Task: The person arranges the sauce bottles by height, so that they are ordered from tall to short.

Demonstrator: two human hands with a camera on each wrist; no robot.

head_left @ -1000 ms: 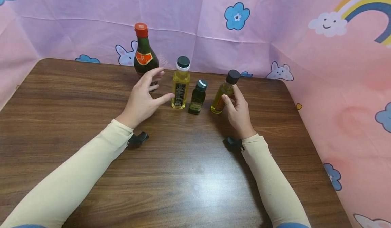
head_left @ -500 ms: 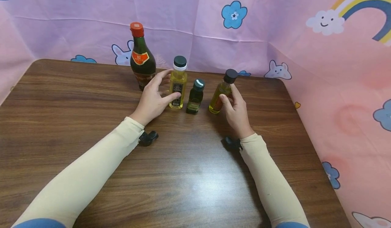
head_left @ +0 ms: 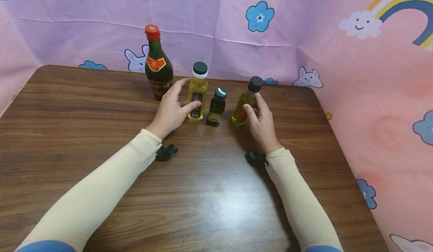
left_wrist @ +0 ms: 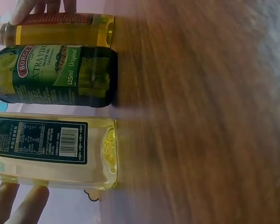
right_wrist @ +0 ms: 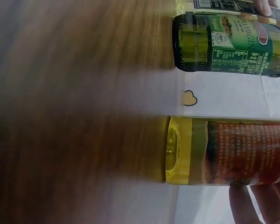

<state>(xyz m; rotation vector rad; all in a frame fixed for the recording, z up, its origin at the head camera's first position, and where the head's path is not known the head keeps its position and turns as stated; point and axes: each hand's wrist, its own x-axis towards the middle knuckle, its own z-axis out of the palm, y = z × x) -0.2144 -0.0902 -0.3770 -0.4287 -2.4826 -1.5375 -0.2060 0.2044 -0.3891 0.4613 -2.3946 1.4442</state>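
Note:
My left hand (head_left: 170, 111) grips a square-sided bottle of yellow oil (head_left: 197, 88) with a dark green cap, thumb across its front and fingers at its left side. In the left wrist view, those fingertips (left_wrist: 31, 203) show along the edge of the bottle. Farther right, my right hand (head_left: 264, 126) grips a round oil bottle (head_left: 239, 113) with a black cap and a red label (right_wrist: 247, 151). Between them a small dark green olive oil bottle (head_left: 215, 111) stands upright, untouched. Both gripped bottles are close over or on the wooden table (head_left: 189, 184).
A tall dark green bottle (head_left: 159, 71) with a red cap and orange label stands behind and left of my left hand. Patterned cloth (head_left: 270, 53) hangs behind the table's back edge, and pink cloth (head_left: 389, 124) along the right side.
My left hand has moved right from beside the tall red-capped bottle and taken hold of the square oil bottle. My right hand keeps its grip on the round bottle.

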